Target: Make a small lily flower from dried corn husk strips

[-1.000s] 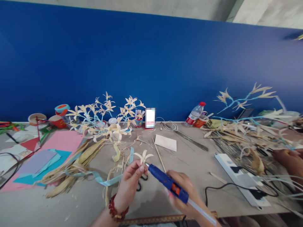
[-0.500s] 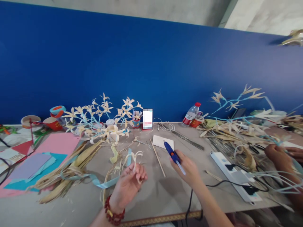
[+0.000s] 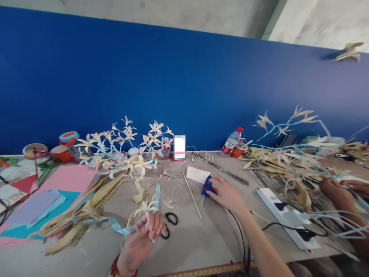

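My left hand (image 3: pixel 147 231) is closed in a pinch on a pale flower (image 3: pixel 146 208) that looks made of dried husk, its thin petals spreading above the fingers. Black scissor handles (image 3: pixel 172 218) show on the table beside that hand; their blades are hidden. My right hand (image 3: pixel 226 194) has its fingers around a blue hot glue gun (image 3: pixel 208 186), low at the table by the edge of a white card (image 3: pixel 198 174). A clear glue stick pokes out of the gun's back end. Left of the gun lies a thin wooden stick (image 3: pixel 192 196).
Flower branches (image 3: pixel 115 144) stand at the back left, near coloured paper (image 3: pixel 34 207) and dried husks (image 3: pixel 95 207). A power strip (image 3: pixel 285 219) with black cables lies at right, beside another person's hands (image 3: pixel 336 192). A bottle (image 3: pixel 233 141) and phone (image 3: pixel 180 147) stand against the blue wall.
The glue gun has come down toward the table and turned, its stick end now pointing toward me. My left hand has moved left and lower with the flower, uncovering the scissor handles.
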`<action>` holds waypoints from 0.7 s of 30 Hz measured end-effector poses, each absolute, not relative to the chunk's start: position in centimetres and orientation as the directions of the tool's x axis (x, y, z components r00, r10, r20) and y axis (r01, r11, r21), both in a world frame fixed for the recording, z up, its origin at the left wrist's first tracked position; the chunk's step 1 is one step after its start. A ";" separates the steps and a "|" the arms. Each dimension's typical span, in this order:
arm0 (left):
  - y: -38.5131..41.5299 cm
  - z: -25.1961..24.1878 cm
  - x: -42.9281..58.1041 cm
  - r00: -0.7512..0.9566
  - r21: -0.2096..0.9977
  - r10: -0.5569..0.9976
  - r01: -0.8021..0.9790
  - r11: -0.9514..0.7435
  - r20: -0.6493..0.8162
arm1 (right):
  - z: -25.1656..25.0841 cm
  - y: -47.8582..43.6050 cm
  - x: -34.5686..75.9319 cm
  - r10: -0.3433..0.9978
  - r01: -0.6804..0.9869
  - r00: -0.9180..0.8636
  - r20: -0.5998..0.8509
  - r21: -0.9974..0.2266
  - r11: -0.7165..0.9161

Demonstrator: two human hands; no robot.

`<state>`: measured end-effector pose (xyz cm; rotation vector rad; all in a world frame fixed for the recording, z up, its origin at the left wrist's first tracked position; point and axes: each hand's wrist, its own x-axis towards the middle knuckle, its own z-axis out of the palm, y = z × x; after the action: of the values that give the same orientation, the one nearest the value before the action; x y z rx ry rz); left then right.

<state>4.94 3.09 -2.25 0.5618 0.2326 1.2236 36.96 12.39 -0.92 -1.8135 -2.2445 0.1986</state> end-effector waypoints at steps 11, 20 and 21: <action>2.3 -2.5 4.3 0.284 0.537 0.957 -0.818 0.208 0.062 | -4.3 20.0 22.6 0.901 0.828 -0.428 0.079 -0.367 0.425; 3.3 -2.0 4.3 0.257 0.528 0.965 -0.826 0.196 0.044 | -2.9 17.0 24.2 0.869 0.719 -0.422 0.259 -0.488 0.495; 3.4 -1.9 4.5 0.264 0.527 0.964 -0.826 0.202 0.044 | -2.5 15.9 24.7 0.863 0.696 -0.415 0.287 -0.511 0.505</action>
<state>4.49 3.43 -1.92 0.5018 0.3255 1.2797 24.68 15.87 -2.55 -1.2754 -2.2331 0.4283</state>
